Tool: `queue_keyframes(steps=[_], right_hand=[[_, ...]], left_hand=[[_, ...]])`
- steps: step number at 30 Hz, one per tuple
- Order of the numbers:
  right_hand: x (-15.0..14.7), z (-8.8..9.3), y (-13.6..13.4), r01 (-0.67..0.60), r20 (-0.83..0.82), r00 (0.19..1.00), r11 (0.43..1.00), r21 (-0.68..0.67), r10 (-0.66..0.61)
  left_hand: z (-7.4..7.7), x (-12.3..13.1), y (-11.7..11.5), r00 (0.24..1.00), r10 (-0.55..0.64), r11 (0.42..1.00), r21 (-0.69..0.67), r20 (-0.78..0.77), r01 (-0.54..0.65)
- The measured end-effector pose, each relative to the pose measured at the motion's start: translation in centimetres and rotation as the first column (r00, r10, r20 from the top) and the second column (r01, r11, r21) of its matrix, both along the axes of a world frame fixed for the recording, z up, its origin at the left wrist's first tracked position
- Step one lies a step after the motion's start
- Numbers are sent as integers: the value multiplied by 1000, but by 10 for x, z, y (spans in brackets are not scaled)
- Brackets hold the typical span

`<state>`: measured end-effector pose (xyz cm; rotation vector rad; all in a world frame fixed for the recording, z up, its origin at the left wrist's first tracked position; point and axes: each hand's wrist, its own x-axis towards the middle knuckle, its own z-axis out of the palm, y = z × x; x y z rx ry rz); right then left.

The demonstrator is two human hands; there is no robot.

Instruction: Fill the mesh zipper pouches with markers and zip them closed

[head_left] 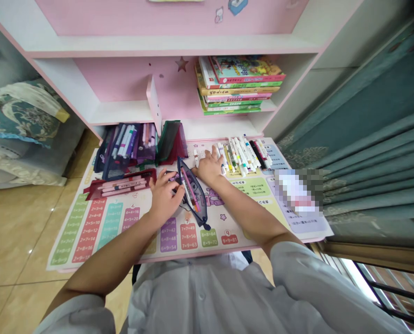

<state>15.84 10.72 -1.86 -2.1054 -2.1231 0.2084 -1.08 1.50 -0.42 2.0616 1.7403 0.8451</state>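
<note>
A dark navy mesh pencil pouch (192, 197) lies tilted across the printed desk mat, holding several pens, with its zip open along one side. My left hand (165, 197) curls around the pouch's left edge. My right hand (209, 167) rests flat on the mat with its fingers spread, just right of the pouch's upper end. Its fingertips nearly reach a row of several loose markers (243, 155). A single white marker (196, 157) lies just beyond my right thumb.
Several mesh pouches with pens (128, 146) stand against the shelf, with a red pouch (119, 184) in front. Stacked books (240, 86) fill the pink shelf unit above. A teal curtain (367, 139) hangs right; a tiled floor (19, 232) lies left.
</note>
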Motion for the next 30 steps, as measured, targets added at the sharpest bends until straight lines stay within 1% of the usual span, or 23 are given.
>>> queue_keyframes(steps=[3,7,9,11,14,17,21,25,30], right_hand=[[2,19,-8,-32,-15,999,999,-17,31],[4,59,-33,-85,-120,989,996,25,87],[5,80,-50,-154,-153,976,988,18,155],[6,97,-68,-214,-165,963,977,12,213],[5,111,-88,-312,-139,943,949,-48,303],[0,114,-96,-378,-81,925,913,-150,370],[-7,107,-95,-390,-17,917,886,-252,399],[-13,94,-89,-400,20,907,875,-272,421],[-18,80,-82,-366,14,923,890,-273,384]], left_hand=[[1,-1,0,1000,-1,1000,4,3,1],[0,-2,0,1000,-8,1000,4,0,8],[0,-2,0,1000,-12,1000,5,-1,12],[-1,-2,0,1000,-10,1000,6,-2,10],[-1,-2,0,1000,2,1000,13,2,-2],[-1,-2,0,1000,-6,1000,11,9,6],[1,-1,-1,1000,-7,1000,-3,6,7],[2,-1,-1,1000,-6,1000,2,4,6],[0,-1,-1,1000,-6,1000,7,-2,6]])
